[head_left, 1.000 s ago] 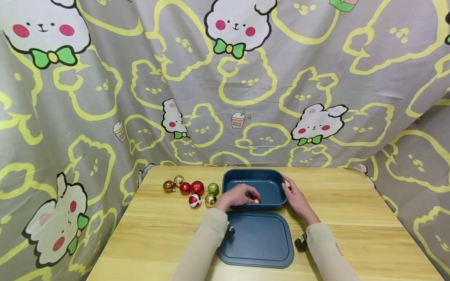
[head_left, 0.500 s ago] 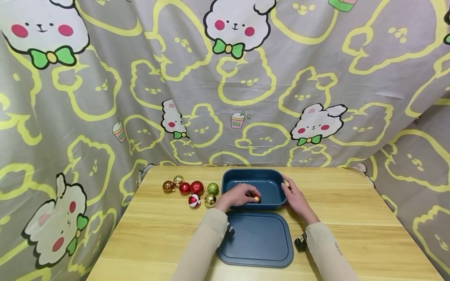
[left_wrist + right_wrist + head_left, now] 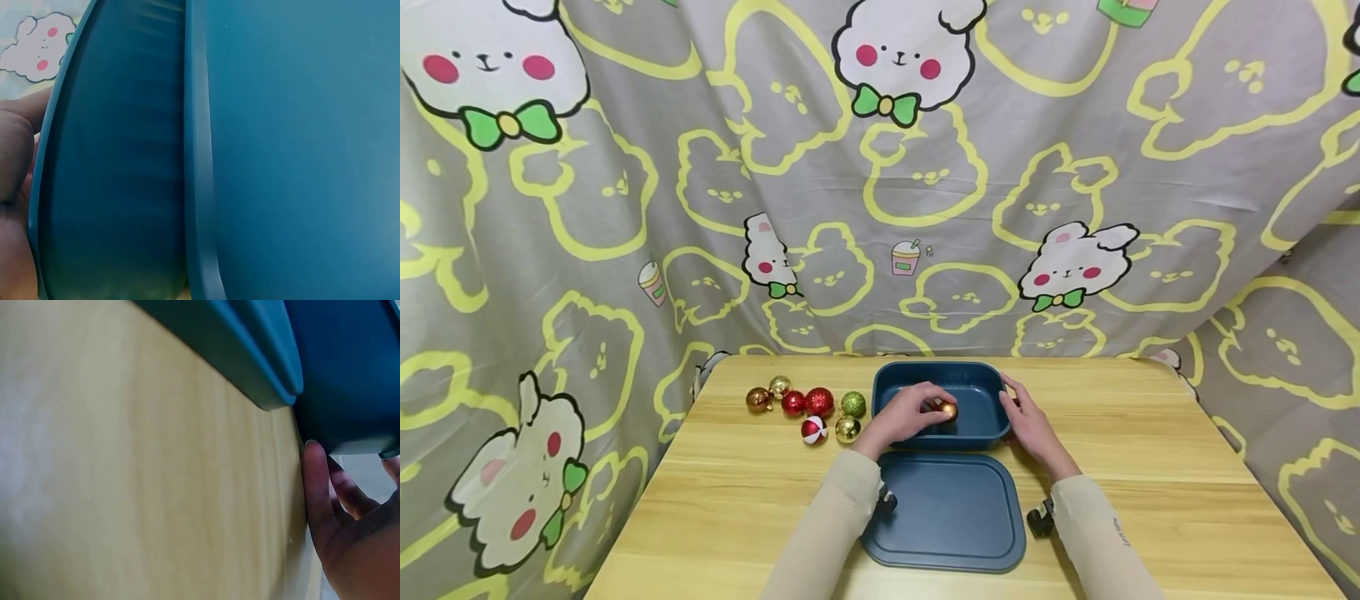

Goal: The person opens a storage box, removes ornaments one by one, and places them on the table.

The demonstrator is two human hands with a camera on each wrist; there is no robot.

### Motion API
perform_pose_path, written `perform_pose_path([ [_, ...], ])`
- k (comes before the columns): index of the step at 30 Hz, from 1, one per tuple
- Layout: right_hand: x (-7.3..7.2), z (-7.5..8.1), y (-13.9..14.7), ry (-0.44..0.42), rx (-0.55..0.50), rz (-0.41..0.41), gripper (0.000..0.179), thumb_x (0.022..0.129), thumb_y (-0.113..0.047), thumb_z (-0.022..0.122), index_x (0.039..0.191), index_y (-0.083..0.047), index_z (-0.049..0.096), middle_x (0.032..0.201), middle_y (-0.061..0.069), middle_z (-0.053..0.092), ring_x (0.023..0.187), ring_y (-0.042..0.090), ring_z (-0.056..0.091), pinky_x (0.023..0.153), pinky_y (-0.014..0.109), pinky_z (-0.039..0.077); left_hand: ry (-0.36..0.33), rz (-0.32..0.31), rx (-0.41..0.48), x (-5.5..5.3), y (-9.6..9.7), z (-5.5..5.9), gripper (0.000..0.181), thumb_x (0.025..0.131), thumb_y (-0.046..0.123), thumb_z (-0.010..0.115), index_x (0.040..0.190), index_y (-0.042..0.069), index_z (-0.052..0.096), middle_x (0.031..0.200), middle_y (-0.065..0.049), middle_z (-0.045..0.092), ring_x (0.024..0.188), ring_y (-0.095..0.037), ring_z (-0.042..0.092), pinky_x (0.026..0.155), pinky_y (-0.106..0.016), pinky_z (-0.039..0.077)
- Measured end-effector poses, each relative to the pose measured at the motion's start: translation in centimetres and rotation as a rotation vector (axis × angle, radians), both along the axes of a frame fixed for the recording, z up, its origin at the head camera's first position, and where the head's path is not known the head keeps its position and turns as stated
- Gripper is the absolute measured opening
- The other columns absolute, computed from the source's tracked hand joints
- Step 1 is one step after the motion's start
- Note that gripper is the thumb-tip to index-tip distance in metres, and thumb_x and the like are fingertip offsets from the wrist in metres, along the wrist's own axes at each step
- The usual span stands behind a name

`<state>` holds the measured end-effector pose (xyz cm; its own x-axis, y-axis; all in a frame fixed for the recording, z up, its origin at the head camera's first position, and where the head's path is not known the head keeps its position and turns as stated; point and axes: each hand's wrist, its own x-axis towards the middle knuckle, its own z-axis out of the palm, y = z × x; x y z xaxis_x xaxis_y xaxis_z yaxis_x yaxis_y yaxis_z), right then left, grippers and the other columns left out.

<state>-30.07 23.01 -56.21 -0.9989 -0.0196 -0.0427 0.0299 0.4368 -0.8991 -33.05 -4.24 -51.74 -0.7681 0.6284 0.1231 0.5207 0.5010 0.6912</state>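
Over the inside of a dark blue rectangular box (image 3: 981, 437), my left hand (image 3: 910, 411) holds a shiny copper-gold Christmas bauble (image 3: 950, 411) between thumb and fingers. In the left wrist view that hand (image 3: 15, 162) shows past the box wall (image 3: 119, 156), which hides the bauble. My right hand (image 3: 1032, 423) rests against the outside of the box's right end, fingers extended. The right wrist view has its thumb (image 3: 317, 487) at the lower edge of the box (image 3: 350, 394). The matching blue lid (image 3: 943, 512) lies flat in front of the box.
Left of the box are several loose baubles: a green one (image 3: 853, 404), a gold one (image 3: 847, 429), a red-and-white one (image 3: 814, 430), red ones (image 3: 819, 402), a brown one (image 3: 758, 400) and a pale gold one (image 3: 780, 386). A patterned curtain (image 3: 925, 208) hangs behind the wooden table (image 3: 737, 508).
My left hand has moved slightly up and back inside the box with the bauble, which shows more between the fingers. The right hand stays against the box end.
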Motion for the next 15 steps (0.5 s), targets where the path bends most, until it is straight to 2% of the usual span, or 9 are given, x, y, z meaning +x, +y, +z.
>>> perform_pose_path([
  [6,0.0,0.1,0.1,0.003,0.009,-0.001,0.059,0.111,-0.051,0.038,0.164,-0.029,0.028,0.135,0.031,0.056,0.071,0.025,0.067,0.061,0.037,0.061,0.023,0.025,0.101,0.3,-0.1,0.3,0.029,0.101,0.025,0.069,0.129,0.018,0.072,0.120,0.002,0.068,0.105,-0.010,0.066,0.092,-0.025,0.057],
  [10,0.0,0.2,0.0,0.004,0.002,0.000,0.059,0.111,-0.051,0.038,0.164,-0.028,0.027,0.136,0.031,0.055,0.071,0.025,0.067,0.061,0.037,0.061,0.025,0.022,0.137,0.6,-0.2,0.6,0.031,0.101,0.025,0.069,0.131,0.018,0.071,0.122,0.003,0.067,0.106,-0.010,0.065,0.093,-0.024,0.057],
  [15,0.1,0.2,0.0,0.001,-0.003,0.001,0.058,0.111,-0.050,0.038,0.164,-0.029,0.027,0.137,0.032,0.055,0.072,0.025,0.067,0.061,0.038,0.062,0.021,0.031,0.172,1.3,-0.6,1.5,0.032,0.101,0.024,0.069,0.132,0.017,0.070,0.124,0.004,0.067,0.107,-0.010,0.065,0.093,-0.026,0.057],
])
